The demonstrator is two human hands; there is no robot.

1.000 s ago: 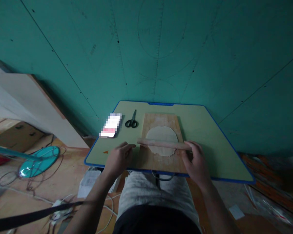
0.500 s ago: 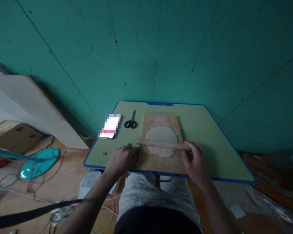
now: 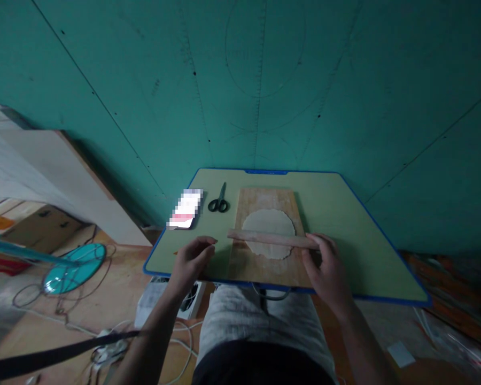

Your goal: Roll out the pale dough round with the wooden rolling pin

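Observation:
A flat round sheet of dough (image 3: pixel 266 255) lies on a wooden board (image 3: pixel 266 199) dusted with flour. Across the dough rests a slim wooden rolling pin (image 3: pixel 270 238). My right hand (image 3: pixel 324 262) grips the pin's right end between thumb and fingers. The pin's left end is free. My left hand (image 3: pixel 192 259) hovers left of the board, apart from the pin, with curved fingers, a gap between thumb and forefinger, and nothing in it.
The board sits on a small table (image 3: pixel 361 246) with a blue rim. Scissors (image 3: pixel 218 203) and a phone (image 3: pixel 187 208) lie on its left side. A green wall (image 3: pixel 280 107) rises behind. Cables and a round turquoise base (image 3: pixel 74 269) are on the floor at left.
My left hand has moved left, away from the board and the rolling pin's left end, and its fingers have loosened. My right hand keeps hold of the pin. The view has shifted slightly.

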